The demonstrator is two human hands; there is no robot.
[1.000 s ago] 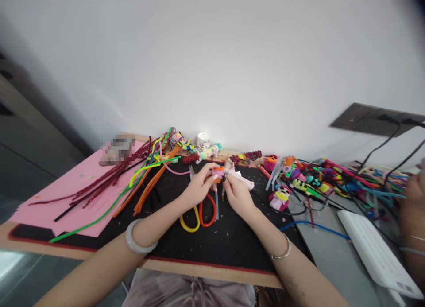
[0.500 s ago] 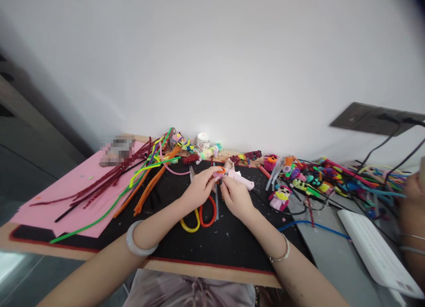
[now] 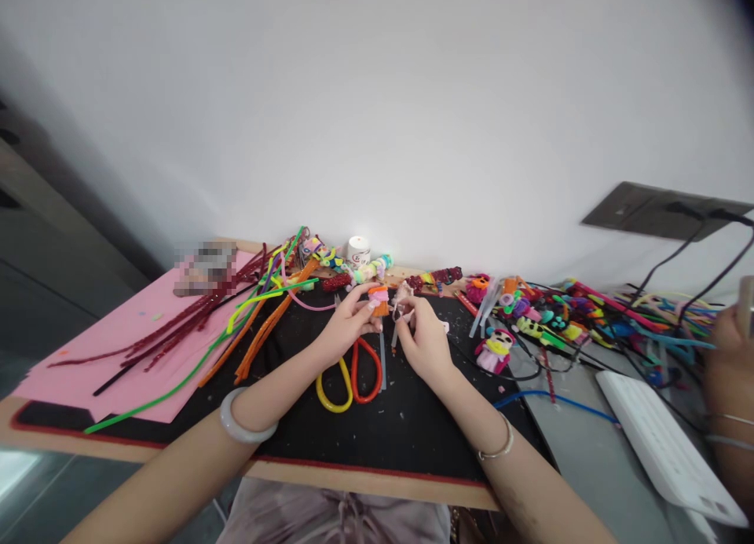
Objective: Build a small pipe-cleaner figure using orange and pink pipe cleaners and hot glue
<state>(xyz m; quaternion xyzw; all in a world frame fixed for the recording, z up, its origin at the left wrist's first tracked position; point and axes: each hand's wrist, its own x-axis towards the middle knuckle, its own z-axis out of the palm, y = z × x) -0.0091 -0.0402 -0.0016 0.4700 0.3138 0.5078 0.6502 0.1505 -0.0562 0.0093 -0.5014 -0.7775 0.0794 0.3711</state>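
My left hand [image 3: 352,321] pinches a small fuzzy pipe-cleaner piece in orange and pink [image 3: 378,301], held up above the black mat. To its right, my right hand [image 3: 422,336] has its fingers curled over a pale pink glue gun [image 3: 446,326], whose body is mostly hidden by the hand. A stained whitish lump [image 3: 404,294] is just beyond those fingertips. Scissors with one yellow and one red handle loop [image 3: 367,371] lie below my left hand, their blades partly covered by it. A translucent glue stick [image 3: 382,363] lies beside them.
Loose pipe cleaners [image 3: 253,316] spread over pink sheets [image 3: 141,355] at left. Finished fuzzy figures [image 3: 493,348] and a tangle of pipe cleaners [image 3: 589,316] fill the right. A white power strip [image 3: 665,450] and black cables lie there; another person's hand [image 3: 730,348] is at the edge.
My hands have come apart. The left draws back with the orange and pink piece, now plainly visible, while the right has moved over the glue gun and closed on it.
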